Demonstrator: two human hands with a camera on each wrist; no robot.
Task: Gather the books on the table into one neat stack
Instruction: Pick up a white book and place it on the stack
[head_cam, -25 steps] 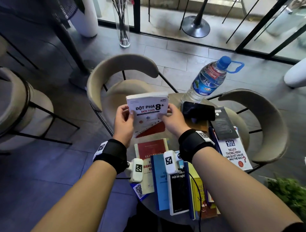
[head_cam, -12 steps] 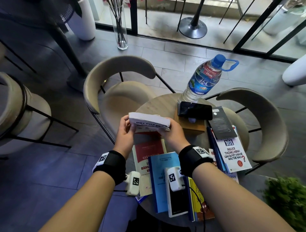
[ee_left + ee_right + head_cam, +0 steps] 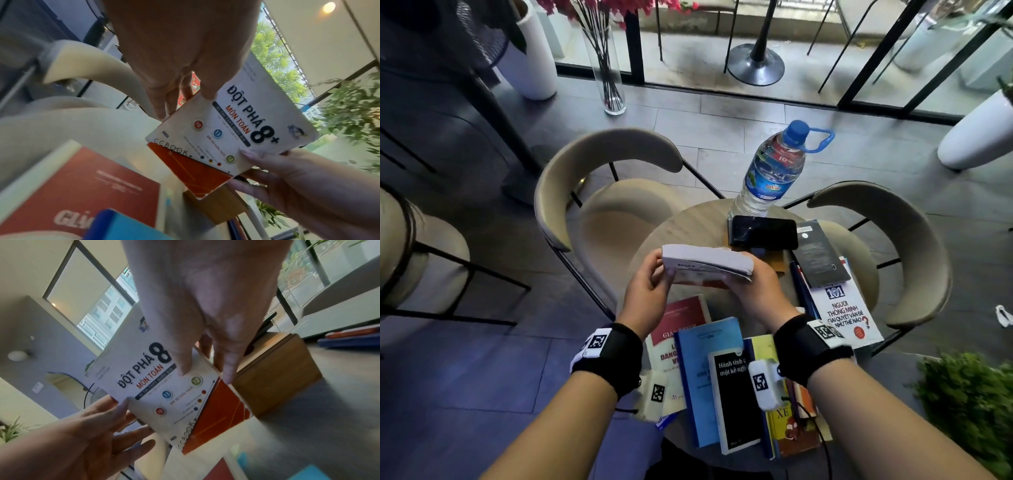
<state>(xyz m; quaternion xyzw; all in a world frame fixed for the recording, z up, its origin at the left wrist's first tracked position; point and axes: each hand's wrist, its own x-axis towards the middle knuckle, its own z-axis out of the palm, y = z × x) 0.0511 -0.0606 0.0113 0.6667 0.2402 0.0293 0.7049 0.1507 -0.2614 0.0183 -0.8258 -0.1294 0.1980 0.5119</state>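
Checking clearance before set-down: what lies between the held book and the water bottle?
In the head view, a black phone lies between the book and bottle.

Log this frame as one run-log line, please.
step: gathering books | left hand: grips white maths book | right hand: grips same book | book: tilted above round table | stack: not yet formed

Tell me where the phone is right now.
In the head view the black phone lies at the table's far side on a wooden block, just in front of the water bottle and beyond the right hand.
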